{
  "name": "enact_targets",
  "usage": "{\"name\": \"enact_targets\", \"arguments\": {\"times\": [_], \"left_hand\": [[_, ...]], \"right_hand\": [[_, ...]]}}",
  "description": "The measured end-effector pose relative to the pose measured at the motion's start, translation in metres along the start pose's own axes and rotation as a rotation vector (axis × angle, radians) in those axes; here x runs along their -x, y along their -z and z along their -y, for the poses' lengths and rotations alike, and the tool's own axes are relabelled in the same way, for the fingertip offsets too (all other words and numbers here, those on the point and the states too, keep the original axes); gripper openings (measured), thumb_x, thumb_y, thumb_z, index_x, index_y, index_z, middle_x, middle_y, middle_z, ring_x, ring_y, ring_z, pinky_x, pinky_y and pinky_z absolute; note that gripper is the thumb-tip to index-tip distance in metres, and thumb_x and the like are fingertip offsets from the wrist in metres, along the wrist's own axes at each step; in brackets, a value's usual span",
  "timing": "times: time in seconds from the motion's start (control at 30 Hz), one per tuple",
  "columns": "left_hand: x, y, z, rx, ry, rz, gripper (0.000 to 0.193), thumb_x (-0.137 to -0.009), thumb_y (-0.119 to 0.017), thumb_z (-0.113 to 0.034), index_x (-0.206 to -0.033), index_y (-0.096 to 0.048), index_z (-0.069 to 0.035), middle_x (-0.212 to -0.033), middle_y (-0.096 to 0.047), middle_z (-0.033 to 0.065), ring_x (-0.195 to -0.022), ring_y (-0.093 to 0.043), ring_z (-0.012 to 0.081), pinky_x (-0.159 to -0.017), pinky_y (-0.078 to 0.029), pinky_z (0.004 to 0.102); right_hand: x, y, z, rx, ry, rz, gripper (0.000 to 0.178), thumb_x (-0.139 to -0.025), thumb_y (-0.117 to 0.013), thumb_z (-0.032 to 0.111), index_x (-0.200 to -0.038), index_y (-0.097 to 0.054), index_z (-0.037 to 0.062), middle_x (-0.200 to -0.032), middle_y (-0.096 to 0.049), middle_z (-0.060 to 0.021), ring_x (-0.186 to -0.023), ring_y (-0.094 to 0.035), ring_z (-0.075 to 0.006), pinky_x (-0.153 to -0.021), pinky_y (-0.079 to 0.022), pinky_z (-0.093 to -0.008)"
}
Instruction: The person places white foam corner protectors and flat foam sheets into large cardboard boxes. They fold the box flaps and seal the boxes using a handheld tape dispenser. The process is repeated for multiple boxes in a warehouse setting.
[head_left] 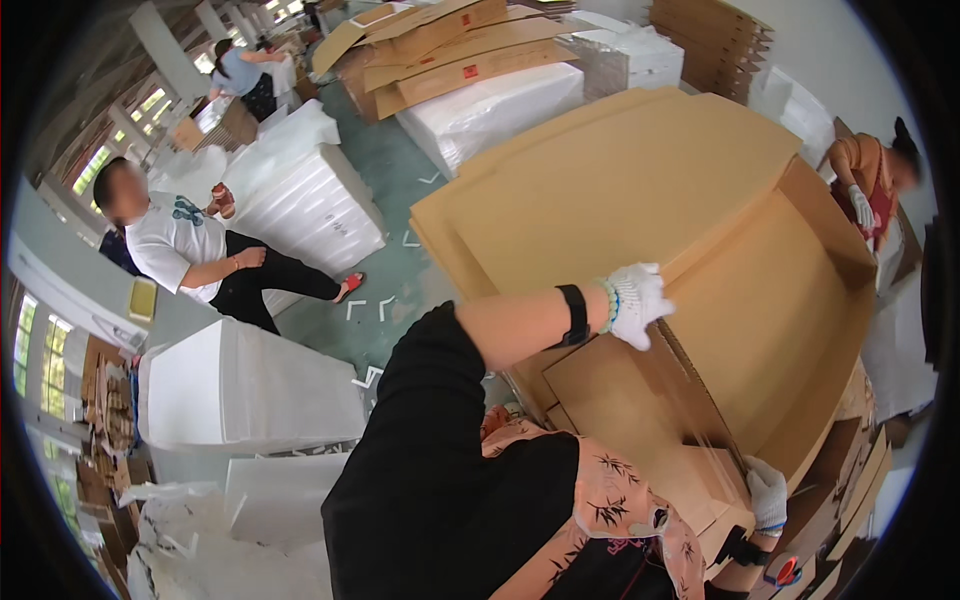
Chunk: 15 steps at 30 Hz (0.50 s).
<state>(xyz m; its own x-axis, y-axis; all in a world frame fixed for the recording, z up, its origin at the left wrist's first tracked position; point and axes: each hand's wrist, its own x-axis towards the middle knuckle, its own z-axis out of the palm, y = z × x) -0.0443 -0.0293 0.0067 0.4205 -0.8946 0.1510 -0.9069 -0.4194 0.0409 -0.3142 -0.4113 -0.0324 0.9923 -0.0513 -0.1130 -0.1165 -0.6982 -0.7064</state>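
L hand point(640, 305), in a white glove, is at the inner edge of a big open cardboard box point(790, 320), where its tray-like part meets a broad flat panel point(610, 180). Fingers look partly spread, but can't tell how far open or if they grip the edge. R hand point(768, 495), also gloved, is lower down at the box's near corner — fingertips by the edge, partly hidden, so can't tell how far open or whether they've got hold of it. The box lies right of ctr, in front of the person. Black bands on both wrists, plus a beaded bracelet point(614, 305) on L.

Nr the R wrist: a small red-and-blue item point(785, 571), kind unclear. At far R, a co-worker point(860, 165) w/ a white glove. On the L, a person in a white T-shirt point(190, 240) by a wrapped white stack point(325, 205); another in light blue point(238, 75) further back. Folded cartons point(470, 65) top a white wrapped block point(500, 110) beyond the panel.
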Motion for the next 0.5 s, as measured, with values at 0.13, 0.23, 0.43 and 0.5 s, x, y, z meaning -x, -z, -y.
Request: {"name": "enact_targets", "arguments": {"times": [0.13, 0.23, 0.43, 0.5], "left_hand": [[-0.056, -0.064, 0.017, -0.406, -0.144, 0.259, 0.018, -0.069, -0.069, -0.033, -0.07, -0.072, -0.016, -0.063, -0.064, 0.0068, -0.068, -0.063, 0.0248, -0.109, -0.036, 0.0402], [-0.079, -0.08, 0.024, -0.375, -0.246, 0.39, 0.028, -0.075, -0.066, -0.037, -0.075, -0.07, -0.01, -0.069, -0.066, 0.0123, -0.072, -0.065, 0.0282, -0.104, -0.038, 0.041], [-0.127, -0.108, 0.033, -0.399, -0.386, 0.525, 0.049, -0.075, -0.069, -0.051, -0.083, -0.068, -0.002, -0.084, -0.069, 0.0207, -0.085, -0.065, 0.0366, -0.078, -0.051, 0.0483], [-0.132, -0.093, 0.027, -0.393, -0.368, 0.617, 0.051, -0.081, -0.067, -0.053, -0.105, -0.07, -0.008, -0.099, -0.07, 0.0216, -0.095, -0.066, 0.0399, -0.086, -0.05, 0.0489]], "right_hand": [[0.005, -0.016, 0.018, 0.447, -0.022, -0.393, 0.032, -0.087, -0.062, 0.019, -0.112, -0.067, 0.0003, -0.098, -0.069, -0.0214, -0.089, -0.066, -0.0378, -0.08, -0.052, -0.0435], [0.015, -0.034, 0.07, 0.352, -0.07, -0.773, 0.035, -0.083, -0.067, 0.015, -0.116, -0.066, 0.0044, -0.101, -0.069, -0.0185, -0.091, -0.066, -0.0356, -0.078, -0.053, -0.0421], [0.118, -0.13, 0.078, 0.299, -0.431, -0.818, 0.03, -0.086, -0.062, 0.028, -0.109, -0.063, 0.0097, -0.085, -0.067, -0.0148, -0.079, -0.065, -0.036, -0.067, -0.052, -0.0464], [0.15, -0.175, 0.089, 0.307, -0.694, -0.788, 0.026, -0.088, -0.059, 0.031, -0.104, -0.062, 0.0105, -0.08, -0.066, -0.0145, -0.076, -0.065, -0.0362, -0.064, -0.052, -0.0473]]}}
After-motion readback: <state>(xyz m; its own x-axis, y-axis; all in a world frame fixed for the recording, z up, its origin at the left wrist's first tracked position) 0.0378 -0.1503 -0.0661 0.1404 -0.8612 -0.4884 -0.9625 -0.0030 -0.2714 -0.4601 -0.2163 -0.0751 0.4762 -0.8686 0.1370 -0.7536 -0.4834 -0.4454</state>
